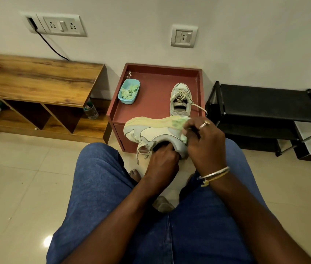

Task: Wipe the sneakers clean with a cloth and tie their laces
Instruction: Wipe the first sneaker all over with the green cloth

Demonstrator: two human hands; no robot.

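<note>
Blue tub (129, 92): on the red table (156, 111), left part.
Held sneaker (154, 131): lying sideways, sole up, above the table's front edge.
Left hand (161, 161): fingers curled into the opening, gripping.
Second sneaker (180, 100): upright on the table, laces loose.
Green cloth (179, 123): against the held heel.
Right hand (206, 141): fingers bent, pinching the cloth.
</note>
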